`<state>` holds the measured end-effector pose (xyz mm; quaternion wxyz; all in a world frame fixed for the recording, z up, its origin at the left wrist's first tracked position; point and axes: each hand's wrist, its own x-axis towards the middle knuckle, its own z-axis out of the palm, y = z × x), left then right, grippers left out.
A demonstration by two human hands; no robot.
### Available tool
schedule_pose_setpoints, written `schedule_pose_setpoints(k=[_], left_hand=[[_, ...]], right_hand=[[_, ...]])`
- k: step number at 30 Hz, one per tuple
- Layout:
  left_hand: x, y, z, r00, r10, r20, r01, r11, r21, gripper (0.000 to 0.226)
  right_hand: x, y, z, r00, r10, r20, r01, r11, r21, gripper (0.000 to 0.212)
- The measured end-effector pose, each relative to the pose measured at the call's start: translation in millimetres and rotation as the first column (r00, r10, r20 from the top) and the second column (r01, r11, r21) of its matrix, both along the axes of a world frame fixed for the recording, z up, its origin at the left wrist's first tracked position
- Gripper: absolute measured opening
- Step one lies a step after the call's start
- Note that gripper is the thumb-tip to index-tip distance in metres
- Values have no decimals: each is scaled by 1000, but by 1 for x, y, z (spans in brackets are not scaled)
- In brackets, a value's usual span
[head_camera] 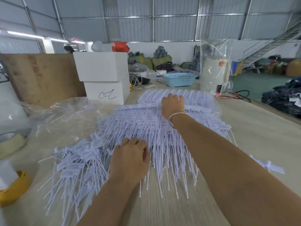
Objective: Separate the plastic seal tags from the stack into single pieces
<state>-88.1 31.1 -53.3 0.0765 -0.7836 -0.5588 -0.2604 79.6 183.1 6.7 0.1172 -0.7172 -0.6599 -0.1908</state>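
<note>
A big stack of joined white plastic seal tags (146, 121) lies across the middle of the table, its thin tails pointing toward me. My right hand (173, 106), a bangle on the wrist, reaches over the stack and its curled fingers grip the far edge of the stack. My left hand (130, 159) lies on the near edge of the stack with its fingers bent down onto the tags. Left of it sits a loose heap of single tags (76, 167). One stray single tag (268, 166) lies at the right.
Clear plastic bags (65, 118) lie left of the stack. Two white boxes (104, 79) stand behind, next to a wooden board (40, 77). A blue basket (179, 79) and a bagged white appliance (213, 74) stand at the back. Tape rolls (14, 188) sit at the left edge.
</note>
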Motion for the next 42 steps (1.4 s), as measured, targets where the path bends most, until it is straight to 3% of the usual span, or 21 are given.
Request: schedule_pose_setpoints(k=[4,6,10,12,14,16,18,20,24,29,31,34,39,42], left_hand=[[2,-2,4,988,-51,148,43,997,58,18],[5,-4,8,965,-101,241,70,988,134,20],[8,-12,15,910,-176,374,82,964,253,37],[7,-14,16,884,-178,431,72,965,252,37],[6,-13,16,858,-158,488,51,973,226,34],[3,-11,16,832,-137,538,19,976,218,35],[-1,-9,17,808,-105,580,-21,978,206,34],[-3,-7,17,816,-63,574,-48,983,177,29],[-5,-3,15,886,18,464,-57,996,71,18],[-5,4,37,709,-34,704,42,999,6,17],[-4,22,45,816,41,577,-22,999,-41,17],[2,54,57,951,187,247,-154,977,-148,34],[-3,85,45,965,227,-135,-255,933,-253,38],[-5,89,34,952,267,-152,-298,922,-247,40]], right_hand=[[3,-19,25,993,97,-71,-97,995,10,37],[0,-36,39,992,126,-26,-125,992,36,33],[-1,-75,58,981,91,172,-148,924,351,15],[3,-88,70,981,59,183,-127,912,389,12],[10,-96,79,992,68,103,-98,946,310,11],[16,-104,73,991,109,-74,-100,989,108,23],[19,-113,50,967,138,-212,-163,981,-107,24],[24,-122,17,952,161,-258,-213,960,-184,19],[35,-133,-30,940,193,-282,-236,963,-128,27],[43,-133,-42,924,265,-275,-269,963,26,28],[42,-133,-42,924,283,-259,-273,959,73,27],[44,-134,-41,899,301,-318,-277,953,119,23],[52,-135,-36,891,262,-371,-224,964,142,23],[63,-139,-25,873,205,-443,-172,979,114,23]])
